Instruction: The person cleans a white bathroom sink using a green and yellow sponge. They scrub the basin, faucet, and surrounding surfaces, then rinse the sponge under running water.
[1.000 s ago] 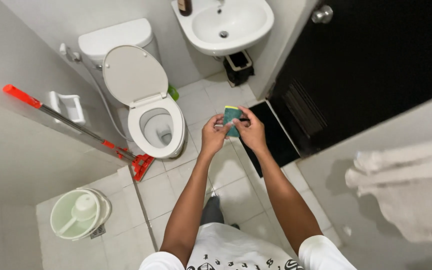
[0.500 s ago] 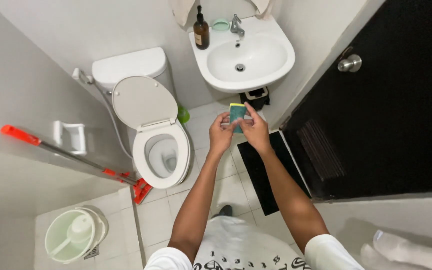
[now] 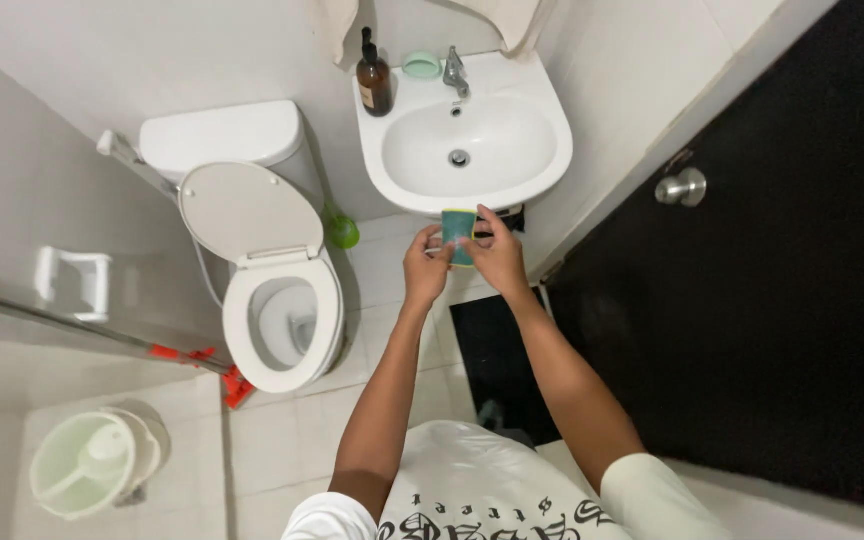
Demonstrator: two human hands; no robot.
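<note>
Head view: both hands (image 3: pixel 464 262) clamped together on a green sponge (image 3: pixel 458 232), its lower half hidden.

Both arms reach forward, bare from short pale sleeves, elbows slightly bent and forearms converging. The 2 hands meet out front: left hand (image 3: pixel 425 268) and right hand (image 3: pixel 498 258) side by side, fingers curled and pinching together, fingertips nearly touching.
</note>
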